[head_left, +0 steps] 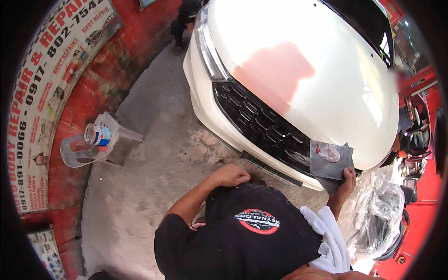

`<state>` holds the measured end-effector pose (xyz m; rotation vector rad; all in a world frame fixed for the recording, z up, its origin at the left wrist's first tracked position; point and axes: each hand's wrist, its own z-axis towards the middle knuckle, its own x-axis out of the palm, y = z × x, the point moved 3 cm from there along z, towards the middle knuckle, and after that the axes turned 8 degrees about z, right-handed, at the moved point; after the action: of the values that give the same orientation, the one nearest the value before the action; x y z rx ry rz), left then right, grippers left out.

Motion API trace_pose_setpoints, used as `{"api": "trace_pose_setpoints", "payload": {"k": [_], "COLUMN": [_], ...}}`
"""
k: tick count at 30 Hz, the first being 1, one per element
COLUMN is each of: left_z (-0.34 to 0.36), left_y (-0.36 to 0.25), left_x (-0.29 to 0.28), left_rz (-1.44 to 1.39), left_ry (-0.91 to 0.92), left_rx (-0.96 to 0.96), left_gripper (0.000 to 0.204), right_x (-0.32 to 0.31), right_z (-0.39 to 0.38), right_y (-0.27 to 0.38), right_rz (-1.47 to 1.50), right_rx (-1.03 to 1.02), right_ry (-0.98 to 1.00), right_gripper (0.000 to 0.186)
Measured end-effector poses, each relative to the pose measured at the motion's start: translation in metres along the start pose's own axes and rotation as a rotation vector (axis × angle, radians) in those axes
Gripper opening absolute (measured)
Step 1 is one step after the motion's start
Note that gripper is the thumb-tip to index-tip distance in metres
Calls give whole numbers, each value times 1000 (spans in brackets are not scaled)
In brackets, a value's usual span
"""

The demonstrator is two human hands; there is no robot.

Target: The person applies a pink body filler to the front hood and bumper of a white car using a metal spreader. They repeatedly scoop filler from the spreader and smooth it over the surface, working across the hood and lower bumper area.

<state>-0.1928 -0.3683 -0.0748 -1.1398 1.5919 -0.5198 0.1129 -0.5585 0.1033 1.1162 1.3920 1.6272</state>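
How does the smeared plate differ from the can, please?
The smeared plate is flat and grey; the can is round, with blue and white on its side. The right hand grips the smeared plate by its edge, while the can rests on a plastic seat. Both are off the floor.
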Motion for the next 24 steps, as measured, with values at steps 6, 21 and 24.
{"api": "trace_pose_setpoints", "payload": {"k": [6, 21, 24], "left_z": [21, 125, 128], "left_y": [29, 69, 42], "left_x": [-83, -247, -211], "left_rz": [-18, 565, 484], "left_ry": [-871, -1118, -1112], "left_rx": [-108, -340, -310], "left_gripper": [26, 97, 102], "right_x": [14, 31, 35], "right_z": [-18, -51, -57], "right_y": [-3, -12, -16], "right_rz": [-16, 9, 53], "right_rx": [28, -12, 12], "right_ry": [-13, -117, -108], "right_gripper": [9, 7, 8]}}
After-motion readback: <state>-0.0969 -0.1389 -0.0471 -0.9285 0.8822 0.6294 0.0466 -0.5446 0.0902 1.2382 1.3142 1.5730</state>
